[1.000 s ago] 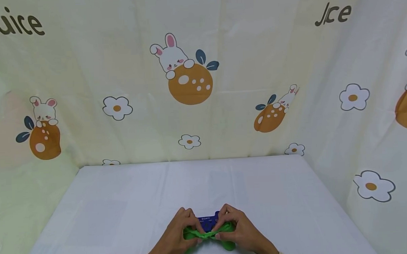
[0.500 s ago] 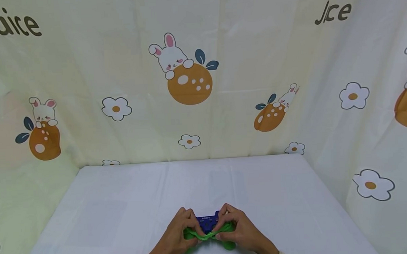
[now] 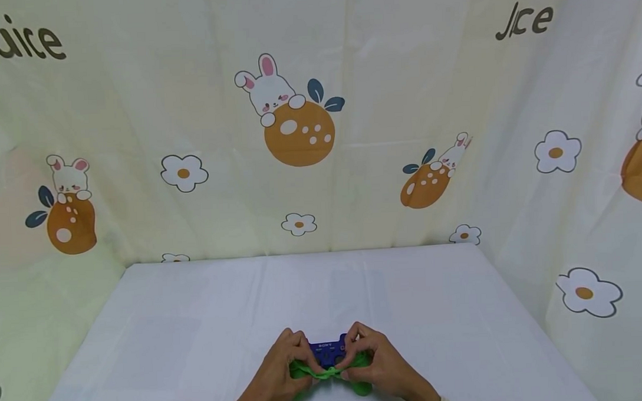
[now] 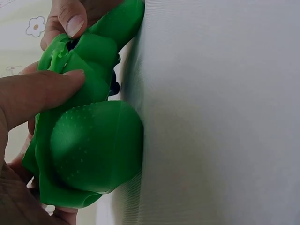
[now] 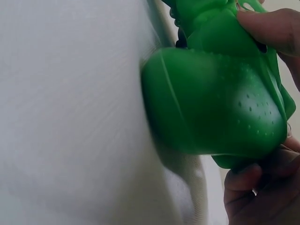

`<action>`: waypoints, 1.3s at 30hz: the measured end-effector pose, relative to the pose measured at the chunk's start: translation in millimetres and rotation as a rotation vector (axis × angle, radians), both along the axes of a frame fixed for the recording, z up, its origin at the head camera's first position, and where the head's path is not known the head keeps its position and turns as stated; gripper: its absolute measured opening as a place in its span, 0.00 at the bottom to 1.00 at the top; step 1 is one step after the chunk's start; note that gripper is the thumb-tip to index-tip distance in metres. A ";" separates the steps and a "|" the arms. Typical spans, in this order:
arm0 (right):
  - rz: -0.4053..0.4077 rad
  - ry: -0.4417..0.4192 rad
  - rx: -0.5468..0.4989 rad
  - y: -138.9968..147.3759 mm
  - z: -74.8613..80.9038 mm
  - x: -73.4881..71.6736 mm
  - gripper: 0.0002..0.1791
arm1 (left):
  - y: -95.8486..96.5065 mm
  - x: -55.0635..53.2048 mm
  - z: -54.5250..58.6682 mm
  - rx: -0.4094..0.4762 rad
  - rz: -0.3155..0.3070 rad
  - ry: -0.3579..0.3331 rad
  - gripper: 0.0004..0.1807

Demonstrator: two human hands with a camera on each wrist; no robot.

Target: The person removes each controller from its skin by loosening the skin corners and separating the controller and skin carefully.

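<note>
A blue game controller (image 3: 327,349) marked SONY lies near the table's front edge, partly inside a soft green silicone cover (image 3: 362,388). My left hand (image 3: 278,367) pinches the cover's edge between thumb and fingers on the left side. On the other side my right hand (image 3: 386,363) grips the same edge, its fingertips close to the left ones. In the left wrist view, the cover's rounded, dotted grip (image 4: 96,145) rests by the table surface, and its rim looks stretched and wrinkled. Much of the controller is hidden by the cover and fingers.
A white cloth-covered table (image 3: 208,322) spreads out beyond my hands. Behind it and along the sides hangs a cream curtain (image 3: 380,63) printed with rabbits, oranges and flowers.
Both hands stay in nearly the same place. The green rim between the fingertips has bunched and shifted slightly; the controller has hardly moved.
</note>
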State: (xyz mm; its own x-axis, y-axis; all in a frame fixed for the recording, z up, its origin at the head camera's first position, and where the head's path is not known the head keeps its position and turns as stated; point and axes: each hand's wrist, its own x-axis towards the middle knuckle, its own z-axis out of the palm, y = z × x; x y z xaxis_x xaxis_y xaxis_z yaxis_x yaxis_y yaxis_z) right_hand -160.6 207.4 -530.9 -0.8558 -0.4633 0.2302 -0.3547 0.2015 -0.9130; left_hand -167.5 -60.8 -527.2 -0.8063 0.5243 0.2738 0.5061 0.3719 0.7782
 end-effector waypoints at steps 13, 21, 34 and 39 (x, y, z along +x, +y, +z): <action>0.017 0.052 0.012 3.7 -1.1 -0.6 0.07 | 0.3 1.8 1.8 -0.054 0.025 0.133 0.15; 0.037 0.068 -0.021 4.3 0.1 0.4 0.06 | 1.0 2.6 1.6 -0.058 0.041 0.201 0.17; 0.004 0.045 0.024 6.4 -2.7 -0.2 0.06 | -5.8 -1.1 1.3 -0.049 -0.032 0.059 0.16; -0.023 0.055 0.058 6.0 -1.6 -0.2 0.07 | -4.3 -1.3 0.4 -0.055 -0.001 0.046 0.06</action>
State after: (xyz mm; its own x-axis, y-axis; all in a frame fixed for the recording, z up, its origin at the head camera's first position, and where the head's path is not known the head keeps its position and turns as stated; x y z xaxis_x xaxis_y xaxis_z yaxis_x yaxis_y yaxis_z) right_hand -160.8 213.4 -532.5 -0.8533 -0.4572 0.2506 -0.3987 0.2625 -0.8787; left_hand -168.8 -65.1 -526.8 -0.7928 0.5406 0.2816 0.5415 0.4125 0.7326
